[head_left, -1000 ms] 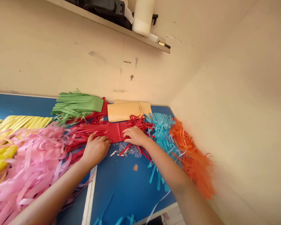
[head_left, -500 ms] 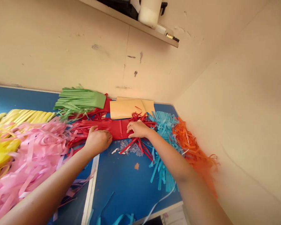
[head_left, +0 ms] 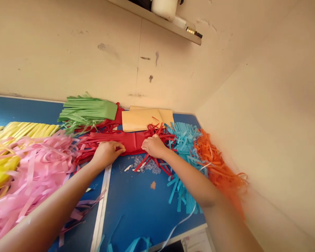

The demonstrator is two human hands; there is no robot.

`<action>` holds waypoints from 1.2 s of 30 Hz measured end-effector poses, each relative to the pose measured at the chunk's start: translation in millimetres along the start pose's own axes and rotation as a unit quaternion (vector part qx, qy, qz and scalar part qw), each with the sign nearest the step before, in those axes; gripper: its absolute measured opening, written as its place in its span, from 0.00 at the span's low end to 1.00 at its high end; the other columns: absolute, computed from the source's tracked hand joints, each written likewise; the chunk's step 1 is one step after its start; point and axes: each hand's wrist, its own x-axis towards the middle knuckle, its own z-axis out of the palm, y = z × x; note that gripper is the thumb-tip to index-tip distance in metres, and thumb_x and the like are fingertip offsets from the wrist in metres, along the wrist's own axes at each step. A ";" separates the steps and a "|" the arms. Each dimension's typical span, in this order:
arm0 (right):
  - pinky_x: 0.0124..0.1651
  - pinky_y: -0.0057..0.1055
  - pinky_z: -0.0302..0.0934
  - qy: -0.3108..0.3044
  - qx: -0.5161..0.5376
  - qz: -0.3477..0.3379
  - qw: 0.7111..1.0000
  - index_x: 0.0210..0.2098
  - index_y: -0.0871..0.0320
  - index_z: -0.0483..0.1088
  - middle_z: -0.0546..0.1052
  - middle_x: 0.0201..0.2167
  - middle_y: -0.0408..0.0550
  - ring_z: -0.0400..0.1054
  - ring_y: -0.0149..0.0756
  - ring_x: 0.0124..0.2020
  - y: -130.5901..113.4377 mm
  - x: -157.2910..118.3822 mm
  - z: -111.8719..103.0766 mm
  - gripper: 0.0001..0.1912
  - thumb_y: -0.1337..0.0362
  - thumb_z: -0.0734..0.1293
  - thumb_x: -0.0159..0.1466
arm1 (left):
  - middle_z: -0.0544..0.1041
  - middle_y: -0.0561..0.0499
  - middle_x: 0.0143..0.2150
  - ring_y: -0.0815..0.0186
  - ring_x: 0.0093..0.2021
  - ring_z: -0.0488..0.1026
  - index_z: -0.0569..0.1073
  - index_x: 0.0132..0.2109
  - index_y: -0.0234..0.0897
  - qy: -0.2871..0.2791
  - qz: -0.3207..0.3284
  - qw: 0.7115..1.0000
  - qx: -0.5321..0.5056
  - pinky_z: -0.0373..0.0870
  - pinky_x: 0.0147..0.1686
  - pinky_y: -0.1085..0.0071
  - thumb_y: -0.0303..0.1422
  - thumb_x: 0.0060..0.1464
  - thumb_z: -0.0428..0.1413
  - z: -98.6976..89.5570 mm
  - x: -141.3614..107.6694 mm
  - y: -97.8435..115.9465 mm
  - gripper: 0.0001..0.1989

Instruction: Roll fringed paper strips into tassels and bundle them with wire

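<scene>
The red fringed paper [head_left: 132, 141] lies across the worktop [head_left: 136, 210] in front of me, its plain band in the middle and loose strips running out to both sides. My left grip [head_left: 107, 152] is narrow, thumb and fingertips closed on the band's near left edge. My right grip [head_left: 154, 146] touches the other end with bent fingers; whether they pinch the paper or only press it, I cannot tell. I judge that holding both ends keeps the band straight and the layers together, with the strips out of my fingers' way.

The green fringe [head_left: 94, 109] and folded tan sheets [head_left: 140, 120] lie behind, the pink fringe [head_left: 42, 168] to the left, and the blue fringe [head_left: 185, 136] and orange fringe [head_left: 215, 161] to the right; keeping the colours largely apart probably stops the strips tangling. Clear plastic bits [head_left: 152, 166] lie just in front of the red band, within easy reach.

Compared with the earlier frame, my left fingers have gone from a curled fist to a visible pinch. My right fingers remain at their end of the band, and the red paper lies in nearly the same place.
</scene>
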 end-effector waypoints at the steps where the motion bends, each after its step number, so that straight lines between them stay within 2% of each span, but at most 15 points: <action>1: 0.48 0.35 0.49 0.004 0.005 0.004 1.000 0.40 0.57 0.79 0.80 0.45 0.49 0.70 0.40 0.48 0.4 0.9 1.3 0.12 0.65 0.63 0.69 | 0.83 0.48 0.45 0.57 0.46 0.78 0.79 0.43 0.42 0.001 0.007 1.000 -0.001 0.69 0.44 0.64 0.41 0.57 0.52 0.5 0.3 2.1 0.15; 3: 0.48 0.34 0.49 0.009 0.017 0.011 1.000 0.39 0.56 0.79 0.81 0.44 0.47 0.70 0.39 0.48 1.6 2.7 2.6 0.10 0.65 0.65 0.69 | 0.81 0.46 0.50 0.54 0.52 0.75 0.78 0.48 0.42 0.001 0.025 1.000 0.003 0.66 0.49 0.60 0.43 0.56 0.54 3.2 1.2 8.2 0.17; 5: 0.47 0.33 0.49 0.013 0.029 0.018 0.999 0.37 0.56 0.79 0.81 0.43 0.46 0.71 0.37 0.47 2.2 4.3 2.8 0.09 0.65 0.66 0.68 | 0.80 0.46 0.52 0.53 0.54 0.73 0.77 0.50 0.42 -0.003 0.039 0.999 0.008 0.65 0.51 0.59 0.43 0.55 0.55 7.6 3.1 14.6 0.18; 10: 0.44 0.31 0.50 0.025 0.050 0.049 0.997 0.33 0.57 0.78 0.81 0.38 0.44 0.71 0.35 0.41 2.4 9.0 3.6 0.04 0.65 0.71 0.63 | 0.81 0.46 0.50 0.53 0.51 0.75 0.78 0.47 0.43 -0.006 0.038 0.999 0.022 0.66 0.45 0.62 0.47 0.56 0.53 15.0 10.2 22.1 0.18; 13: 0.43 0.31 0.50 0.033 0.060 0.070 0.995 0.30 0.57 0.76 0.80 0.35 0.43 0.71 0.35 0.40 6.1 12.3 1.5 0.05 0.63 0.74 0.61 | 0.82 0.46 0.47 0.54 0.47 0.76 0.79 0.44 0.44 0.000 0.033 0.999 0.034 0.65 0.42 0.63 0.49 0.59 0.49 13.6 13.3 25.5 0.20; 17: 0.46 0.33 0.52 0.052 0.065 0.096 0.992 0.31 0.56 0.76 0.80 0.37 0.44 0.71 0.37 0.42 4.6 6.9 -7.8 0.08 0.59 0.71 0.64 | 0.82 0.43 0.42 0.51 0.45 0.76 0.79 0.42 0.40 0.022 0.035 0.997 0.064 0.63 0.42 0.58 0.41 0.59 0.49 10.2 15.9 31.7 0.16; 19: 0.50 0.37 0.53 0.081 0.056 0.113 0.989 0.37 0.57 0.76 0.79 0.43 0.49 0.70 0.40 0.46 -8.1 -0.2 -9.8 0.09 0.60 0.66 0.68 | 0.81 0.39 0.41 0.48 0.45 0.76 0.79 0.40 0.37 0.041 0.037 0.996 0.076 0.62 0.43 0.55 0.36 0.58 0.49 7.6 18.8 32.9 0.15; 21: 0.54 0.40 0.54 0.093 0.041 0.083 0.991 0.42 0.58 0.75 0.77 0.48 0.54 0.67 0.43 0.50 -29.3 -4.9 -6.1 0.13 0.61 0.60 0.71 | 0.81 0.38 0.40 0.48 0.46 0.75 0.79 0.38 0.36 0.062 0.038 0.994 0.082 0.62 0.44 0.53 0.32 0.57 0.48 3.6 24.1 32.4 0.14; 24: 0.57 0.40 0.56 0.056 0.029 0.048 0.997 0.46 0.62 0.74 0.76 0.50 0.58 0.66 0.45 0.53 -62.7 3.8 7.7 0.16 0.63 0.57 0.71 | 0.81 0.39 0.41 0.51 0.46 0.76 0.78 0.39 0.37 0.091 0.050 0.991 0.086 0.62 0.49 0.52 0.28 0.54 0.48 -5.0 34.0 32.1 0.14; 27: 0.53 0.42 0.63 0.026 0.035 0.111 0.993 0.50 0.68 0.72 0.75 0.50 0.65 0.69 0.50 0.51 -76.5 25.9 19.4 0.17 0.65 0.59 0.69 | 0.82 0.42 0.42 0.54 0.45 0.78 0.77 0.43 0.38 0.115 0.084 0.985 0.095 0.58 0.58 0.49 0.27 0.56 0.46 -14.3 36.9 36.2 0.16; 31: 0.48 0.43 0.67 0.016 0.063 0.162 0.985 0.50 0.62 0.74 0.79 0.45 0.60 0.74 0.48 0.45 -61.3 36.3 22.2 0.20 0.59 0.56 0.71 | 0.82 0.44 0.46 0.57 0.51 0.77 0.75 0.47 0.39 0.156 0.127 0.974 0.106 0.52 0.65 0.48 0.26 0.60 0.44 -27.0 16.2 40.3 0.17; 33: 0.48 0.44 0.68 0.017 0.076 0.184 0.980 0.50 0.59 0.74 0.80 0.44 0.57 0.75 0.48 0.45 -50.9 30.5 22.2 0.22 0.59 0.53 0.73 | 0.82 0.45 0.48 0.58 0.52 0.77 0.74 0.48 0.39 0.204 0.142 0.962 0.115 0.51 0.66 0.49 0.26 0.61 0.44 -34.5 -1.5 39.9 0.16; 36: 0.50 0.44 0.68 0.024 0.095 0.198 0.975 0.51 0.56 0.74 0.80 0.46 0.55 0.75 0.46 0.46 -43.2 21.6 23.8 0.19 0.59 0.55 0.72 | 0.82 0.49 0.49 0.60 0.51 0.78 0.73 0.50 0.42 0.287 0.160 0.934 0.141 0.55 0.65 0.51 0.24 0.60 0.48 -49.8 -26.6 38.7 0.15</action>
